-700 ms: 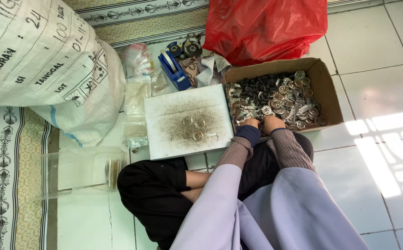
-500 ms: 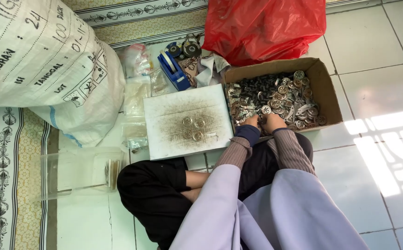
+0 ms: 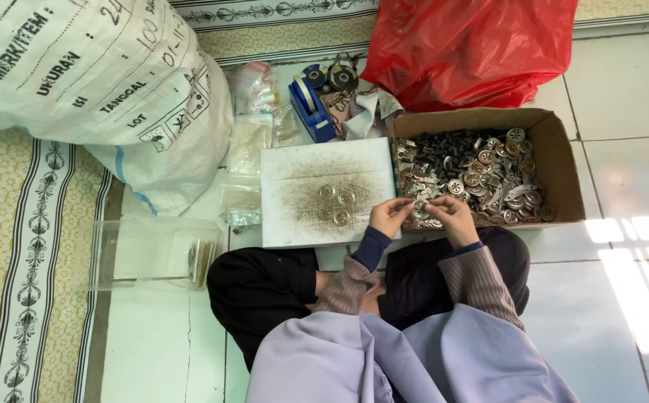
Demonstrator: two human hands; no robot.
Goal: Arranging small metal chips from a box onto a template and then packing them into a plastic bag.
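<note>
As both hands (image 3: 421,215) pinch, metal part (image 3: 419,207) btwn grips, above box (image 3: 563,160).

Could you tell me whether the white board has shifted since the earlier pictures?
No. The white board lies against the cardboard box as before.

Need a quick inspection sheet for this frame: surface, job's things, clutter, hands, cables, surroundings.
Surface: white tiled floor; patterned mat at left.
Job's things: small metal part between both hands; cardboard box of metal parts; white board with four round parts.
Clutter: blue tape dispenser, clear plastic bags, clear container.
Hands: left hand and right hand pinch the part.
Cables: nothing seen.
Surroundings: white woven sack, red plastic bag.
</note>
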